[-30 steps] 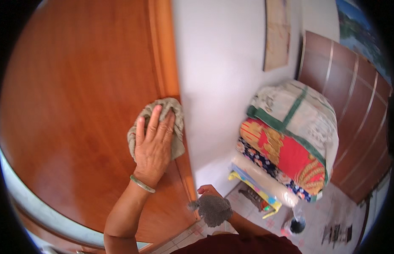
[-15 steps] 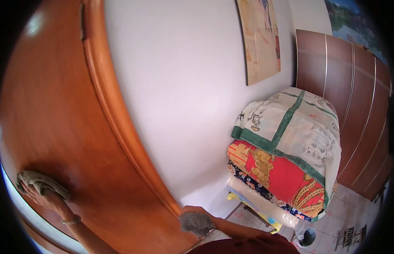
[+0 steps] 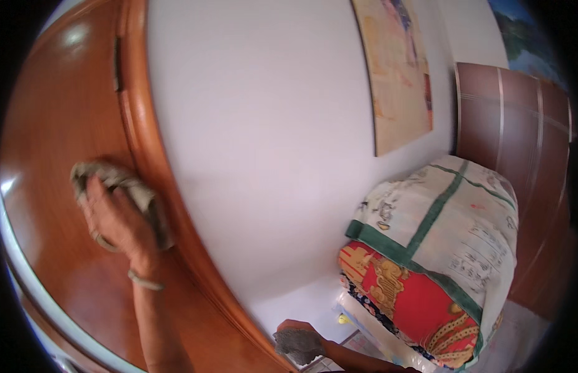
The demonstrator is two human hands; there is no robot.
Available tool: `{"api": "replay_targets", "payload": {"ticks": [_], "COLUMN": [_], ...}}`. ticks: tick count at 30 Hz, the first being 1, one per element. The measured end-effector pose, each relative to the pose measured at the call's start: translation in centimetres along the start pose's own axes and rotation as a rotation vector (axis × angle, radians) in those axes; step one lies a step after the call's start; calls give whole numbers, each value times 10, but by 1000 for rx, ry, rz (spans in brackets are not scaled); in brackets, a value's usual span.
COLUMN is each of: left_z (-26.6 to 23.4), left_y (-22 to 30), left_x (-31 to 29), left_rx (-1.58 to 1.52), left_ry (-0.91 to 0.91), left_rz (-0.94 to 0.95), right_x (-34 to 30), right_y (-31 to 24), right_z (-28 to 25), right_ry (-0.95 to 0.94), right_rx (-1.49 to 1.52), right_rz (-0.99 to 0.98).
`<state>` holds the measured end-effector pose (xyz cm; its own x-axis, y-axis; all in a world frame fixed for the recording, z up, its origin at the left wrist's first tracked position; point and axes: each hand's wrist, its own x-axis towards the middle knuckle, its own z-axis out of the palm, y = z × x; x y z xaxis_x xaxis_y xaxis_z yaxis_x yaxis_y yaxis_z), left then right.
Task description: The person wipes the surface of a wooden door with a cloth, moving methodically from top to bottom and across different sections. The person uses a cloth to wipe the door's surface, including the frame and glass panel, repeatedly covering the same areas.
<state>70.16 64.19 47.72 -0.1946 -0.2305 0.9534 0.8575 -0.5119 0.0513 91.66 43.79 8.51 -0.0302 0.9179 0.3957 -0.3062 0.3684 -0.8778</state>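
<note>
My left hand (image 3: 118, 221) presses an olive-brown cloth (image 3: 124, 183) flat against a glossy reddish-brown wooden door (image 3: 59, 130), close to its moulded frame. The cloth bunches around the fingers, and a bracelet circles the wrist. Low in the view, my right hand (image 3: 295, 325) is closed on a grey fuzzy cloth (image 3: 297, 345). It hangs near the bottom of the door frame (image 3: 196, 267), in front of the white wall. The cloth hides most of the right fingers.
At the right stands a pile of folded bedding (image 3: 407, 295) under a white cover (image 3: 450, 224) with green bands. A picture (image 3: 394, 81) hangs above it. Behind is a dark brown panelled headboard (image 3: 519, 124). A metal hinge (image 3: 117, 65) shows on the door's edge.
My left hand has moved the cloth up and right across the door, toward the frame. The view has shifted, so the bedding and picture sit lower. My right hand still holds the grey cloth.
</note>
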Motion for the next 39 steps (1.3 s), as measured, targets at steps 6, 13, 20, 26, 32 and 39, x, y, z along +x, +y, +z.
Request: {"api": "replay_targets", "payload": {"ticks": [6,13,20,26,32,39], "left_z": [17,-10,-53,-99,-105,-101], "left_y": [106,100,86,66,77,82], "left_x": [9,-23,-126,-207,-273,-254], "left_rx": [-169,-180,-169,-153,-87,-100], "left_ry": [-157,-327,-548,-718,-703,-746], "left_rz": [104,170,226,256,118,70], "right_x": [70,87,98,95,91,87], "right_y": [-66,-51,18,18,10,10], "right_z": [34,47,23,31,36,33], "right_ry": [-245,-231,-151,-270,-204,-195], "right_rx": [-418,-370,-725,-736,-720,-699], "right_rz": [-277,-184,-373,-336,-332,-353]}}
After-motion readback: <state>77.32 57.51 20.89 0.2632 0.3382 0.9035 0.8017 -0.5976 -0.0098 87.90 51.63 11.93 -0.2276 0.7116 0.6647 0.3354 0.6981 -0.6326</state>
